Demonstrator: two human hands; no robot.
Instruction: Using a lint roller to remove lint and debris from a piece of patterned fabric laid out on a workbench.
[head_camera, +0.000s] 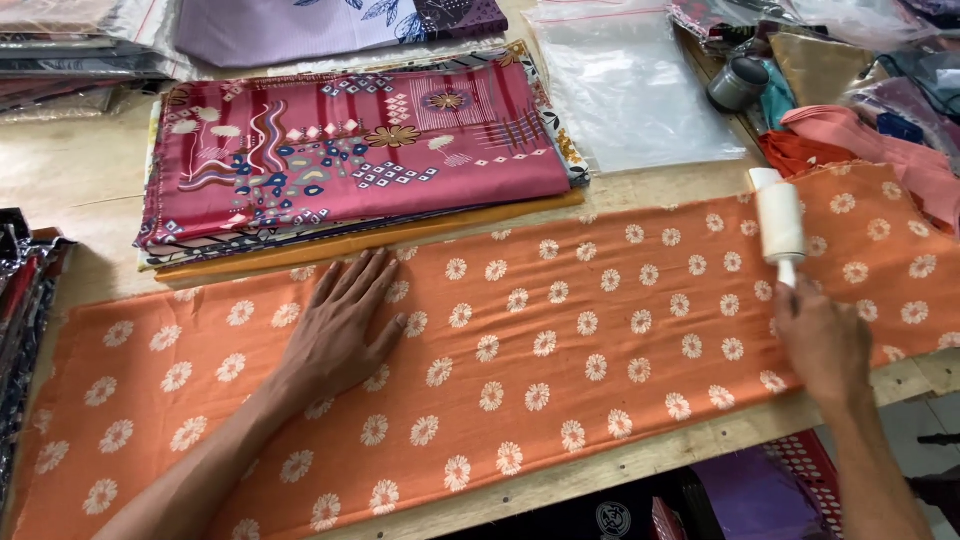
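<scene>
Now keep your left hand (340, 335) flat, fingers spread, pinning the orange daisy cloth (560, 330) along the workbench's near edge, while your right hand (822, 340), gripping the lint roller (779, 222), rolls evenly.

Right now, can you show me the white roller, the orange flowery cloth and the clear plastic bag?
White lint roller (779, 220), head view, its cylinder.
Orange daisy-print cloth (560, 340), head view, its middle.
Clear plastic bag (630, 85), head view, its flat centre.

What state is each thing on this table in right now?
Orange cloth: spread flat.
Lint roller: held, resting on the cloth.
Left hand: open, pressed flat on the cloth.
Right hand: closed on the roller's handle.
Pink cloth: folded, stacked.
Plastic bag: lying flat.
</scene>
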